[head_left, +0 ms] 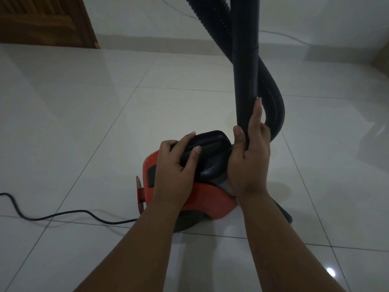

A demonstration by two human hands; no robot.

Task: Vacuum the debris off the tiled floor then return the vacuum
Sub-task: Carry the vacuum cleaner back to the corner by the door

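Left hand (176,165) clamps the black nozzle head (207,152) just above the red vacuum (202,194) standing mid-floor, while the right hand (250,157) wraps the upright wand (245,76), steadying both, probably to join or separate them.

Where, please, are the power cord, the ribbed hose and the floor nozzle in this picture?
power cord (69,212), head view, on its middle stretch along the tiles.
ribbed hose (275,106), head view, on its lower bend.
floor nozzle (210,144), head view, on its black top.
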